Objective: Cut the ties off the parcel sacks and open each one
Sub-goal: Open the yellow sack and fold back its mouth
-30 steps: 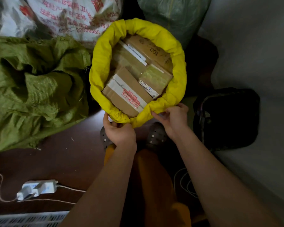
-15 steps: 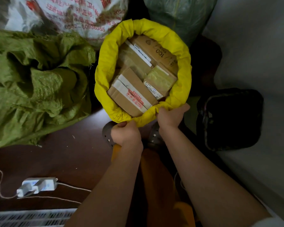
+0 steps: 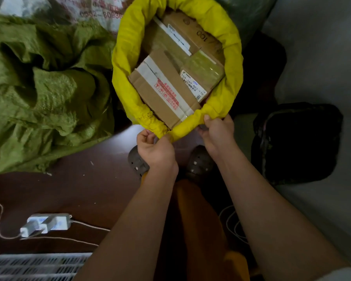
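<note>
A yellow parcel sack (image 3: 126, 57) stands open in front of me, its mouth rolled down into a thick rim. Several cardboard boxes (image 3: 164, 92) with labels and tape fill it. My left hand (image 3: 154, 149) grips the near rim from below, fingers curled around the rolled fabric. My right hand (image 3: 217, 132) pinches the rim a little further right, thumb on top. A crumpled green woven sack (image 3: 45, 88) lies to the left. A white printed sack (image 3: 85, 7) and a dark green sack (image 3: 249, 11) stand behind.
A black bag (image 3: 296, 142) sits to the right against a grey surface. A white power strip (image 3: 47, 224) with cables lies on the dark floor at lower left, beside a white slatted crate (image 3: 34, 266). My sandalled feet (image 3: 138, 163) are under the sack's near edge.
Both hands kept hold of the yellow rim and shifted along it, rolling it further down. The view moved closer to the sack.
</note>
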